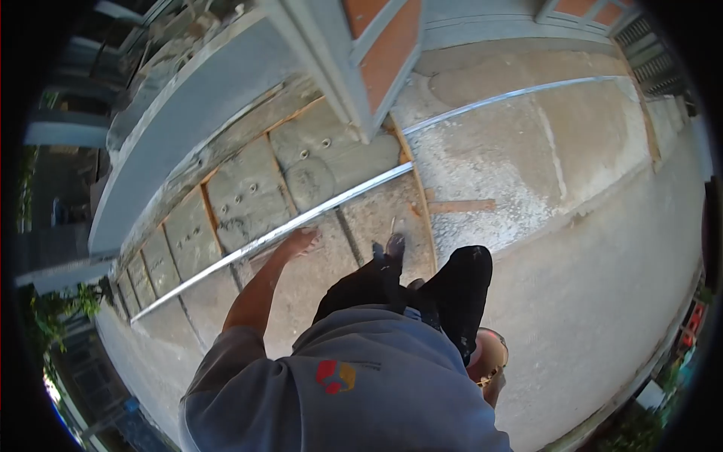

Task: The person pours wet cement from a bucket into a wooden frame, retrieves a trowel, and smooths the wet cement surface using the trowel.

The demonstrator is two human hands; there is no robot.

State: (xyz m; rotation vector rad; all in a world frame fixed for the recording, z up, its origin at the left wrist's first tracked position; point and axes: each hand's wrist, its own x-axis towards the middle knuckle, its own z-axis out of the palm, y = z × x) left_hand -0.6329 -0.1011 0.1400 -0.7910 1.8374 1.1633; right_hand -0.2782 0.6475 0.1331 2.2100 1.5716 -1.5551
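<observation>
My left hand (pixel 302 241) reaches down beside a long silver metal straightedge (pixel 271 236) lying slantwise across the floor. The fingers look curled and blurred, with a thin flat piece under them that I cannot make out. On the far side of the bar lies wet grey mortar (pixel 312 177), split into bays by thin wooden strips (pixel 209 211). Low at my right side, my right hand (pixel 493 389) is closed at the rim of a round, tan-pink bowl-like container (pixel 491 354). My sleeve and leg partly hide it.
An orange-panelled door (pixel 388 56) stands ajar in its grey frame ahead. A second metal strip (pixel 520 94) crosses the floor beyond it. A short wooden piece (pixel 461 206) lies right of my foot. A curved low wall (pixel 181 113) runs along the left.
</observation>
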